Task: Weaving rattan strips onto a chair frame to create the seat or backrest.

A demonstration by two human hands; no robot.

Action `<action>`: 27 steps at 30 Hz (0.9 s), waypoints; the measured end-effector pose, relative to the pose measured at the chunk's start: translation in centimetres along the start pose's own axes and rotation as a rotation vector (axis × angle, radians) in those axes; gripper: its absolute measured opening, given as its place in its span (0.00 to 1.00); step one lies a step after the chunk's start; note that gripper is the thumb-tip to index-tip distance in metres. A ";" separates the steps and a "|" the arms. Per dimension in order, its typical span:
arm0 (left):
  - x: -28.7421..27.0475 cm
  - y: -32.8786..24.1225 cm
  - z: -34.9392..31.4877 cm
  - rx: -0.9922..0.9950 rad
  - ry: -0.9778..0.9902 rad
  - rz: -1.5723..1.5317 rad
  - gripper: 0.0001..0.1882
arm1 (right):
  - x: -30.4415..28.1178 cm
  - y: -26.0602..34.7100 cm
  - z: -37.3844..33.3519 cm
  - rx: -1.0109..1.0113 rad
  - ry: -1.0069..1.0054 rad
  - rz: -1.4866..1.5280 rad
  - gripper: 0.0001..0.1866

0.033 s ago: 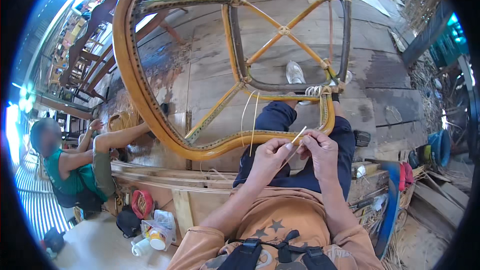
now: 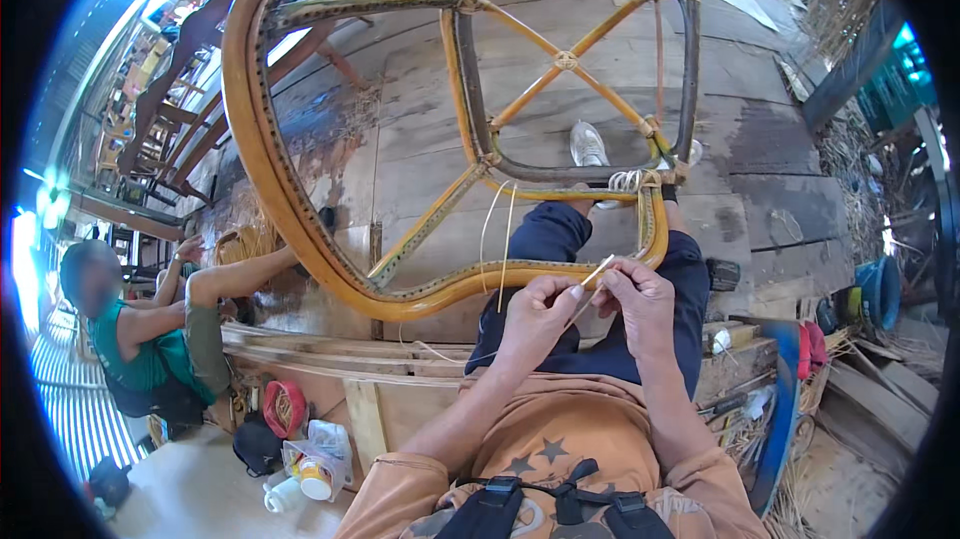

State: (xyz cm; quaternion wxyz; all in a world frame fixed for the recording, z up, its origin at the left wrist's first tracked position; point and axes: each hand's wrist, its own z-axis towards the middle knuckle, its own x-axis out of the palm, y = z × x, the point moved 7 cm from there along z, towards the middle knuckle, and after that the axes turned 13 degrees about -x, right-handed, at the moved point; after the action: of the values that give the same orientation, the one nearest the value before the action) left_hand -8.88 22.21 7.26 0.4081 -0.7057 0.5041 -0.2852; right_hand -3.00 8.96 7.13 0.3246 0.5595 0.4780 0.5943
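My left hand pinches a thin pale cane strip between thumb and fingers. Close beside it, my right hand has its fingertips closed on the same strip, whose light end sticks up between the two hands. Both are just by the near edge of a curved, orange-brown rattan chair frame, which lies over my knees. Pale binding wraps a joint near its right corner. A loose looped strand hangs over the near rail. Crossed rods with a bound centre span the dark inner frame.
At the left sits a person in a green top, one leg stretched toward the chair frame. Below are a red coil, a black bag and a white jar. A blue bucket stands right. Wooden planks run beside me.
The chair frame sits very slightly farther left in the view. Both hands keep the same pinch on the cane strip.
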 end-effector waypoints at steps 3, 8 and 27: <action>-0.4 -0.6 -0.4 0.052 -0.105 0.122 0.08 | 0.2 -0.3 0.4 -0.010 0.006 0.032 0.08; 0.4 -2.6 -0.9 0.237 -0.198 0.392 0.06 | -0.1 0.4 0.7 -0.045 -0.003 0.018 0.06; 5.7 -3.7 0.4 0.032 0.063 0.424 0.13 | -3.7 1.4 0.7 -0.302 -0.231 -0.147 0.02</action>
State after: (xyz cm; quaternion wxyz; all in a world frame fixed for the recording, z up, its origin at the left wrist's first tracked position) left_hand -4.89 17.54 10.15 0.4540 -0.5680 0.6493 -0.2228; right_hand -1.52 5.24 7.09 0.4999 0.5324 0.3830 0.5657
